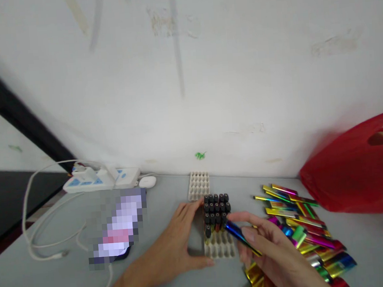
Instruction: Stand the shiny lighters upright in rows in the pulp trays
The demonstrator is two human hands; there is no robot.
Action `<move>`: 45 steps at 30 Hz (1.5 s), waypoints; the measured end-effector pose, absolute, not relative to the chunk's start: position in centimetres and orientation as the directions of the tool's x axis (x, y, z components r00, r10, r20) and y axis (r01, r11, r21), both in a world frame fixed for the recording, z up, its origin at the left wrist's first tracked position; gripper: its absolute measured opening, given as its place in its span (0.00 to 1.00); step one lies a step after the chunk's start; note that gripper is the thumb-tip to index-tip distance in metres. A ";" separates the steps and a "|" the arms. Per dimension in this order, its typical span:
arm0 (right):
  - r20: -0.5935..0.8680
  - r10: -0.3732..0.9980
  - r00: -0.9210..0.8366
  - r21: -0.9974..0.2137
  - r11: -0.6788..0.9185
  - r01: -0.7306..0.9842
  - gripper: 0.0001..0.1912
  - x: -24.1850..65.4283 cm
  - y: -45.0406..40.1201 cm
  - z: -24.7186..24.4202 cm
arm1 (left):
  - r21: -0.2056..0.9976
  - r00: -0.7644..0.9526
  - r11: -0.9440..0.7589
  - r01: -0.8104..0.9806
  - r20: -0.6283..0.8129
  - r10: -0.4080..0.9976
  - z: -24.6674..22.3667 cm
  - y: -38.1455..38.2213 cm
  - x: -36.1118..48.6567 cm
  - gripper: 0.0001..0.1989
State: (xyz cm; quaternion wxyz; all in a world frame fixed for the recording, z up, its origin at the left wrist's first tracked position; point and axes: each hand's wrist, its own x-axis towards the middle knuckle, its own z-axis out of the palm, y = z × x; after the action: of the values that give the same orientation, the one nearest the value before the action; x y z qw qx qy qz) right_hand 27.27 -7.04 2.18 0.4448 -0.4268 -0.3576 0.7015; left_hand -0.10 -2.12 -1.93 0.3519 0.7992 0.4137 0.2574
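Note:
Several black-tipped pieces (217, 207) stand upright in rows at the back of a beige tray (219, 251) with small hollows. The tray's front hollows show bare. My left hand (176, 238) is beside the tray's left side, thumb and fingers spread apart, its fingertips at the back and front of that side. My right hand (264, 243) holds a shiny blue and gold tube (240, 235) between thumb and fingers, tilted, its blue end near the right edge of the black-tipped rows. Many shiny coloured tubes (316, 239) lie in a pile to the right of my right hand.
A second beige tray (199, 186) lies behind the first, by the wall. At left are a phone (120, 227) with a blurred screen, a white power strip (98, 179), a white case (147, 181) and white cables. A red plastic bag (354, 171) sits at the right.

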 end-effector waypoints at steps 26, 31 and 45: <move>-0.218 0.685 -0.695 -0.625 -0.645 -0.439 0.36 25.4 -7.2 -0.9 | 0.763 0.541 -0.439 0.475 0.141 0.829 -2.0 -2.1 -0.2 0.64; -0.371 0.697 -0.614 -0.573 -0.692 -0.439 0.33 25.9 -7.4 -0.3 | 0.766 0.539 -0.432 0.476 0.134 0.831 -2.2 -2.0 -0.3 0.66; -0.340 0.771 -0.539 -0.709 -0.586 -0.392 0.29 25.9 -7.7 0.3 | 0.770 0.543 -0.443 0.458 0.152 0.826 -2.3 -2.1 -0.4 0.64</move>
State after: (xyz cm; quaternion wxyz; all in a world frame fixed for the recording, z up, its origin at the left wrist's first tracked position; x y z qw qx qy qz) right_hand 25.88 -7.70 0.27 0.3512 -0.3276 -0.2890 0.8281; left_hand -0.36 -2.10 -2.26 0.3467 0.8071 0.3976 0.2651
